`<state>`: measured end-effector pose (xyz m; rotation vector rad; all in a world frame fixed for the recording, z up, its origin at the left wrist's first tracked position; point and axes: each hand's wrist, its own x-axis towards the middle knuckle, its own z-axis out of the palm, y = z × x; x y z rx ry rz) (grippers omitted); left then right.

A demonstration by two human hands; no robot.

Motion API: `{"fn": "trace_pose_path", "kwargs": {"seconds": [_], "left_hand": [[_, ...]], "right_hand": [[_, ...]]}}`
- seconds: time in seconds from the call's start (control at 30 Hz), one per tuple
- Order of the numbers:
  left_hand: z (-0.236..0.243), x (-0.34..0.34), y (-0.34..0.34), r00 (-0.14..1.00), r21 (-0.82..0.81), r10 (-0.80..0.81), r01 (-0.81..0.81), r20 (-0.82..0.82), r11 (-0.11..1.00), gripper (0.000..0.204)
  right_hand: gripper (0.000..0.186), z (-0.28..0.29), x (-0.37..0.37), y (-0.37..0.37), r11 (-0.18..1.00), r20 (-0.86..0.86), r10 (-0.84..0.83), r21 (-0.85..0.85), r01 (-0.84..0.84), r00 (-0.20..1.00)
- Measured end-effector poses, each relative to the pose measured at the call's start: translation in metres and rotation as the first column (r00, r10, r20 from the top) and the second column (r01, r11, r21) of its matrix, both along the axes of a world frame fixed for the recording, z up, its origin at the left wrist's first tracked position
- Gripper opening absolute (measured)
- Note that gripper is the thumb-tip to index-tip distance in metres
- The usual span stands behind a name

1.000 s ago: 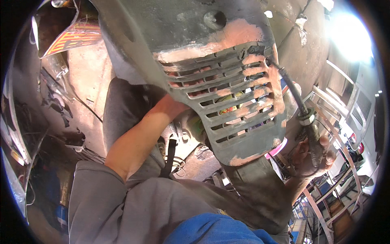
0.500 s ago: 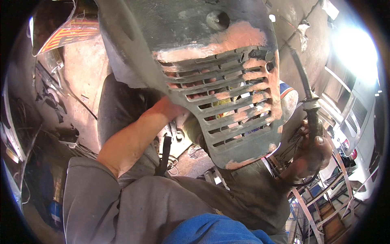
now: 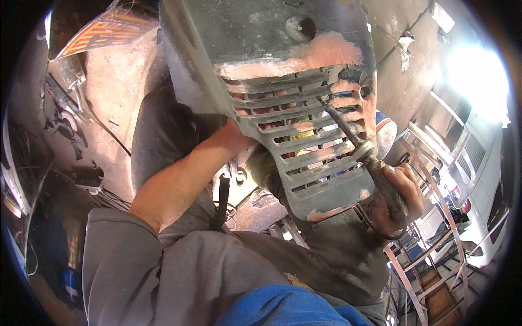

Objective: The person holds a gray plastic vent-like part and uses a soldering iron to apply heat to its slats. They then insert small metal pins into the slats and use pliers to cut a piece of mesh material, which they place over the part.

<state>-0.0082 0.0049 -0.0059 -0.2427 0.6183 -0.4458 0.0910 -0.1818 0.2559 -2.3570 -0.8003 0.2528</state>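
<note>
Stripes of red and yellow mark a bent sheet point(image 3: 106, 37) at the top left. Below it, dark bits of scrap point(image 3: 68, 122) lie on the pale floor point(image 3: 111, 103). Next comes a bent knee point(image 3: 155, 130) in dark cloth. The left arm point(image 3: 187, 174), bare below its grey sleeve point(image 3: 122, 239), reaches across in front of it. The left hand point(image 3: 241, 136) goes behind a big dark panel point(image 3: 266, 49), and bits of its fingers point(image 3: 272, 110) show through the slots. I cannot tell how tight that hand is. The panel is in the middle, a bit tilted. It has long bars point(image 3: 312, 149) and pink patches point(image 3: 331, 49). On its right, the right hand point(image 3: 402, 193) is wrapped around a tool point(image 3: 386, 187) with a fat handle, a pale ring point(image 3: 363, 150) and a thin dark rod point(image 3: 342, 125). The rod points up and left, with its tip over the bars; I cannot tell if they touch. Farther right are a very bright light point(image 3: 473, 81), a metal frame point(image 3: 447, 204) and a white vehicle point(image 3: 486, 231).
</note>
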Motion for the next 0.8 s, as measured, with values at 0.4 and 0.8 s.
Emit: {"fn": "trace_pose_path", "kwargs": {"seconds": [0.4,0.8], "left_hand": [[-0.001,-0.003,0.005,1.000,0.003,-0.026,0.026,-0.008,1.000,0.073],[-0.007,-0.003,-0.001,0.996,0.062,-0.083,0.084,-0.022,0.994,0.078]], "right_hand": [[0.033,-0.024,0.003,0.020,0.997,-0.005,0.006,-0.083,-0.006,1.000],[0.030,-0.032,0.003,0.019,0.987,-0.069,-0.002,-0.159,-0.009,0.998]]}}
